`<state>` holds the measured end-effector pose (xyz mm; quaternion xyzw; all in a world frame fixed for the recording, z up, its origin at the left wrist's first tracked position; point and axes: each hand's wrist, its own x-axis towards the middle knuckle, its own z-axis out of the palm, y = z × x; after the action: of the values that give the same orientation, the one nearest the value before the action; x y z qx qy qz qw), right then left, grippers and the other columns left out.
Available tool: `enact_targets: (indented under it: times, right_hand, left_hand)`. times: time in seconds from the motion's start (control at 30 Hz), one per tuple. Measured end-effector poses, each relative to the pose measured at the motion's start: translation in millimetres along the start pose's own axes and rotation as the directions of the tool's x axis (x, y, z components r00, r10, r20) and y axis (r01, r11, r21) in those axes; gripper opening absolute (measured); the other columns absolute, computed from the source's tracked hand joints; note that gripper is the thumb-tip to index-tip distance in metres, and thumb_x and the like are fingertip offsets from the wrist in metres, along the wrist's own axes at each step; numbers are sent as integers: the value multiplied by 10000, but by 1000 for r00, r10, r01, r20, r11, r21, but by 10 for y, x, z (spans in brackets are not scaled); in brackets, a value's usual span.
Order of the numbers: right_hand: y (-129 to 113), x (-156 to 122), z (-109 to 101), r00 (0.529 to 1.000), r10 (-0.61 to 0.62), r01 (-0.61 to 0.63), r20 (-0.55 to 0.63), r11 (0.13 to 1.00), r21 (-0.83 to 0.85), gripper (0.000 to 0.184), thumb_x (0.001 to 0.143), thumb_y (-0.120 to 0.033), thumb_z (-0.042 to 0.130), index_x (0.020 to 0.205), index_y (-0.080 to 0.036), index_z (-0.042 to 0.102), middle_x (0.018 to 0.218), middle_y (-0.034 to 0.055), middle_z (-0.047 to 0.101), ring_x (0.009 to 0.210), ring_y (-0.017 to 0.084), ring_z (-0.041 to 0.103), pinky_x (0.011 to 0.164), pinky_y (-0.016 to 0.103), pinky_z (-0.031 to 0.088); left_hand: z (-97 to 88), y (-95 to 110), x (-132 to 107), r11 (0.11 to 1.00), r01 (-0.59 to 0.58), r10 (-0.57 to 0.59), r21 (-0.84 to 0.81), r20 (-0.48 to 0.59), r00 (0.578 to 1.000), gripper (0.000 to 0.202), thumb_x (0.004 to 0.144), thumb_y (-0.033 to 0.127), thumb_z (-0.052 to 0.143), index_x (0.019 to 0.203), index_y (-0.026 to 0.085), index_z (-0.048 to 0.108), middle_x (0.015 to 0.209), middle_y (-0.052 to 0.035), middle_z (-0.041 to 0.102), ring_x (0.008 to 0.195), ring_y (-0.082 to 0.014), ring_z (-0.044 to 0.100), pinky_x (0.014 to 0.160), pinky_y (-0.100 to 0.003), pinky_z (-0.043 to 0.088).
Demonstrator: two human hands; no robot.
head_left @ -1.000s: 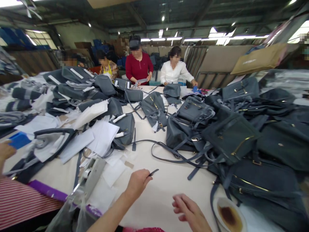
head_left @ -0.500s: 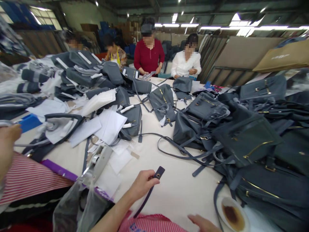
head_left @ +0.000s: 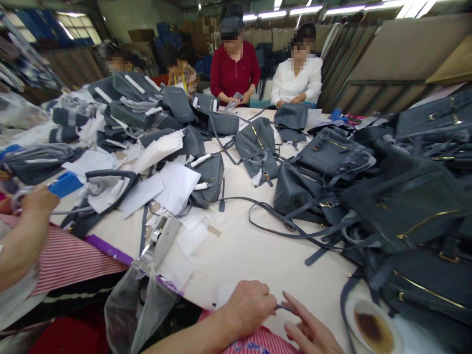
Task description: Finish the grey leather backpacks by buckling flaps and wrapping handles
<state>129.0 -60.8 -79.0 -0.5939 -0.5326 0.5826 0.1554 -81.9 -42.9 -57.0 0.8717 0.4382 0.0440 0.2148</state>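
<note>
My left hand [head_left: 250, 306] is closed round a dark narrow strap [head_left: 283, 308], low over the table's near edge. Only a short end of the strap pokes out past the fingers; most of it is hidden. Just to the right, my right hand [head_left: 313, 327] has its fingers apart, close to that end. Whether a fingertip touches the strap I cannot tell. Beneath and left of my left hand lies a white sheet [head_left: 223, 294]. A striped red apron [head_left: 254, 344] covers my lap.
Dark bags [head_left: 401, 196] crowd the right, a long thin strap [head_left: 254, 222] looping out from them. A white bowl [head_left: 393, 334] of brown liquid stands near my right hand. Left are papers [head_left: 179, 187], a clear plastic bag [head_left: 129, 305] and a co-worker's hand [head_left: 40, 199]. Several people work opposite.
My left hand has moved right and lower with the strap, turning it. My right hand has come up beside it. The view has shifted, and the neighbouring co-worker's arm shows more.
</note>
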Motion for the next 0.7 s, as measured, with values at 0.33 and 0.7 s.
enact_targets:
  times: [0.33,0.7]
  right_hand:
    - [-832,733,308,998,-9,36,-56,865,500,446,615,-577,717,693,-163,573,562,0,620,433,118,573,423,237,467]
    - [-592,1251,-485,907,71,152,-415,864,480,631,522,-548,788,998,-157,648,996,125,680,772,244,695,586,352,556]
  left_hand:
    - [-342,-1186,-413,860,510,-507,17,-94,857,236,860,142,406,843,234,623,943,-59,673,916,-222,628,826,-325,461]
    - [438,-2316,-525,914,398,-387,-81,-472,792,501,830,361,437,1306,270,561,1457,-63,467,1233,-299,541,1025,-430,437]
